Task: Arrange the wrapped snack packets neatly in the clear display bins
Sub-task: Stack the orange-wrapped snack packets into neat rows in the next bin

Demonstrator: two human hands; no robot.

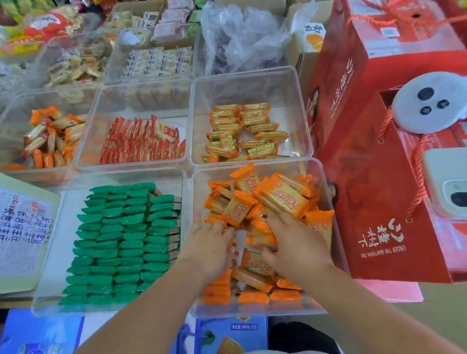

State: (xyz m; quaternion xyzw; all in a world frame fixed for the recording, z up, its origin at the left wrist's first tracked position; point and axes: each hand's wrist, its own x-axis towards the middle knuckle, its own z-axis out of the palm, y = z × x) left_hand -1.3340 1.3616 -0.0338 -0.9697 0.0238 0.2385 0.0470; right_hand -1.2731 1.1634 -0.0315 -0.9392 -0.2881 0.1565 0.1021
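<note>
Both hands are inside the near right clear bin (335, 225), which holds a loose heap of orange cracker packets (279, 198). My left hand (207, 246) lies at the bin's left side with its fingers pressed into the packets. My right hand (292, 241) curls its fingers round orange packets in the middle of the heap. More orange packets (251, 281) lie flat along the near wall, below my wrists. To the left, another clear bin (50, 267) holds green packets (122, 242) in tidy rows.
Behind stand three more clear bins: mixed orange packets (49, 137), upright red packets (141, 141), yellow-green packets (243, 133). Red gift boxes (376, 196) crowd the right side. A pale green carton (16, 231) lies at left, blue cartons (41, 346) near me.
</note>
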